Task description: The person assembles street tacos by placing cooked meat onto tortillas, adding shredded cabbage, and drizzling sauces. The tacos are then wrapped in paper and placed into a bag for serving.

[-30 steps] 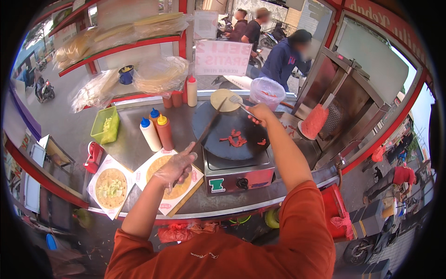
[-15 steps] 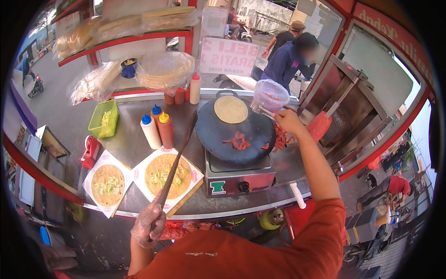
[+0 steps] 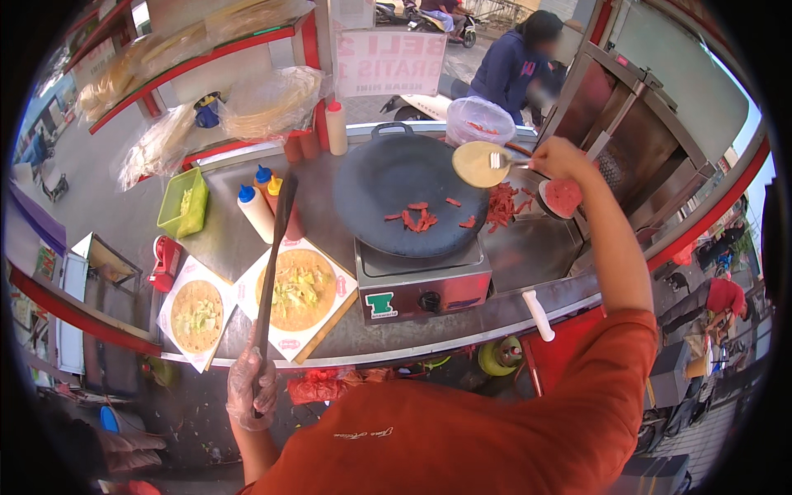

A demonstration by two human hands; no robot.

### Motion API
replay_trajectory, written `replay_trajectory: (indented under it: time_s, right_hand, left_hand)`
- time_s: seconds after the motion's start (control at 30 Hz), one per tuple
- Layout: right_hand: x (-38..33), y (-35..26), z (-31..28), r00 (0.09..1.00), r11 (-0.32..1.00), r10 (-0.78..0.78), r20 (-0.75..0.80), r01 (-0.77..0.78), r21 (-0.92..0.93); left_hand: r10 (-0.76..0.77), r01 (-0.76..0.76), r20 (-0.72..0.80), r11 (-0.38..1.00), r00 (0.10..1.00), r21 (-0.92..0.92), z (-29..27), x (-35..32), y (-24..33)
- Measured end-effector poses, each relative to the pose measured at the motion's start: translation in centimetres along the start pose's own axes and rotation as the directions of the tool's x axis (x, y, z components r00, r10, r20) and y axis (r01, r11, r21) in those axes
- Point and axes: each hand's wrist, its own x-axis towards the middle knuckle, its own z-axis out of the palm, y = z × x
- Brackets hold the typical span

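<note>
My left hand [image 3: 252, 388], in a clear plastic glove, is closed round the lower end of a long dark flat tool [image 3: 268, 280], which points up past the bottles. My right hand [image 3: 563, 158] grips metal tongs [image 3: 516, 163], their tips on a pale flatbread [image 3: 473, 169] held over the right edge of the round griddle [image 3: 371, 177]. Red meat strips [image 3: 421, 221] lie on the griddle's near part. More meat [image 3: 502, 205] is heaped beside it. Two flatbreads topped with shredded greens, one larger [image 3: 318, 309] and one smaller [image 3: 188, 299], rest on white paper at the left.
Squeeze bottles [image 3: 256, 216] and a green tub [image 3: 177, 216] stand left of the griddle. A meat cone [image 3: 563, 196] is by the upright grill at right. A white-handled utensil [image 3: 539, 315] sits at the counter's front edge. One person [image 3: 507, 74] is beyond the counter.
The flatbread has been lifted off the griddle in the tongs and moved right. My right hand has shifted right. The left hand still holds its tool, now more upright.
</note>
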Motion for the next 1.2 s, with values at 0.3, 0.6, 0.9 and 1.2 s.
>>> replay_trajectory:
  time_s: [0.3, 0.6, 0.9, 1.2]
  right_hand:
    - [-0.7, -10.9, 1.1, 0.787, 0.710, -0.512, -0.344, 0.163, -0.685]
    - [-2.1, -6.9, 2.8, 0.995, 0.987, 0.082, -0.065, -0.071, 0.147]
    - [5.2, -14.7, 8.9, 0.985, 0.926, -0.077, -0.153, 0.128, 0.355]
    - [-1.4, -18.6, 5.7, 0.856, 0.926, -0.252, -0.451, 0.348, 0.144]
  left_hand:
    - [0.092, -0.096, -0.060, 0.994, 0.994, -0.060, 0.2, 0.2, 0.1]
    - [0.093, -0.073, 0.104, 0.981, 0.990, -0.182, -2.7, -1.1, 0.1]
    - [0.047, -0.047, 0.132, 0.999, 0.990, -0.004, -2.6, 0.6, 2.4]
    - [-0.016, 0.028, 0.192, 0.998, 0.981, -0.058, -4.0, 0.1, 0.5]
